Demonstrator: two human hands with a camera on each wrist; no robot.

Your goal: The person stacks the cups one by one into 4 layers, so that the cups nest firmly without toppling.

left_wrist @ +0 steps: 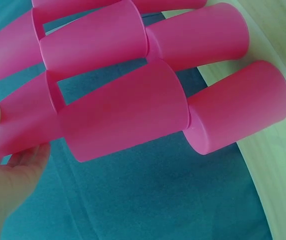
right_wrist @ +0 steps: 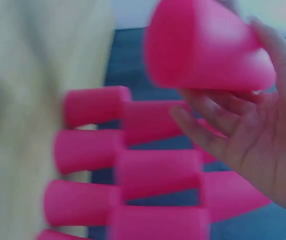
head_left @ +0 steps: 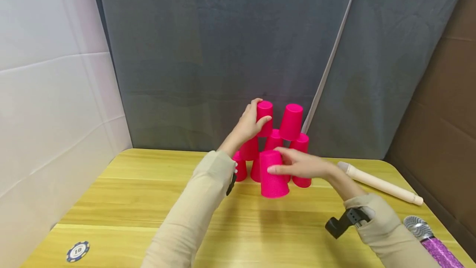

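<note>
The right wrist view is blurred, so the held cup (right_wrist: 208,47) and the stack of cups (right_wrist: 133,170) show only as soft pink shapes. In the head view the held cup (head_left: 273,175) and right hand (head_left: 303,164) hide the stack's lower middle cups, and the microphone (head_left: 431,241) is cut off by the frame edge

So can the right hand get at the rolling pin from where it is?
Probably yes. The rolling pin lies bare on the table just off that arm's side with nothing over it, but the right hand holds a pink cup, so it isn't free.
</note>
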